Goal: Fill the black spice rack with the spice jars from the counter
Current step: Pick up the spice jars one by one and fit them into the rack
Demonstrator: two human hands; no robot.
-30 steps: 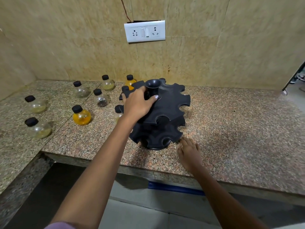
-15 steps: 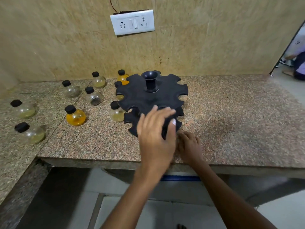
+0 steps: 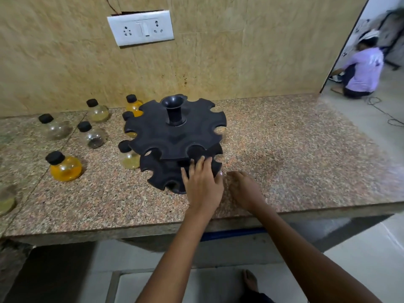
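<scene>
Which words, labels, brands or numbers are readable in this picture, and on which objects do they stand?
None can be read.
spice jars: no labels visible.
black spice rack: plain, no text.
socket plate: no lettering visible.
shirt of the person in the doorway: a mark, too blurred to read.

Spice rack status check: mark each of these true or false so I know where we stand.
1. The rack stands upright on the counter. True.
2. Every rack slot in view holds a jar. False: the slots in view are empty; the jars stand on the counter.
3. The left hand touches the rack's lower tier. True.
4. The right hand grips the orange jar. False: it rests on the counter right of the rack, holding nothing.
5. The jars stand left of the rack. True.
</scene>
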